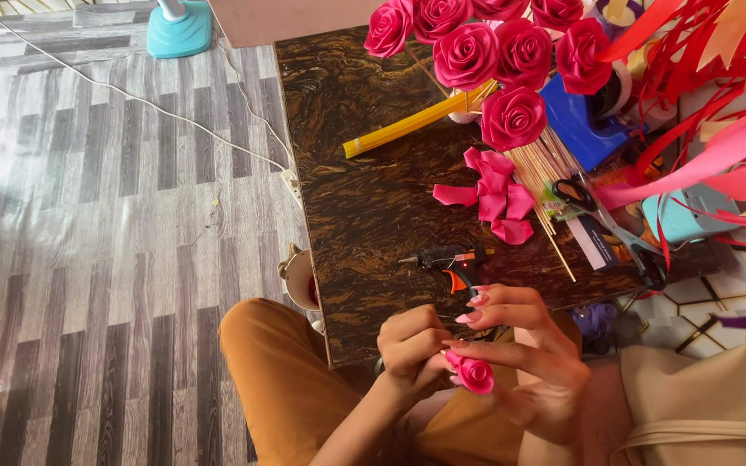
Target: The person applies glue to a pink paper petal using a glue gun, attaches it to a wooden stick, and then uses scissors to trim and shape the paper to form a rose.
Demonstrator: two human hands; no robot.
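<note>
Currently a small pink ribbon rose, half rolled (475,374), is pinched between both hands just above the lap, at the near edge of the dark marbled counter (364,198). It is gripped by the left hand (412,349) from the side, while the right hand (533,349) is closed around its petals; the rolling step seems underway. A black and orange glue gun (451,261) lies nearby; folded pink ribbon petals (494,194) and finished pink ribbon roses (494,52) lie beyond

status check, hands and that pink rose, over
Left hand and right hand both pinching small pink ribbon rose. Glue gun lies idle on table. Nothing blocking.
</note>
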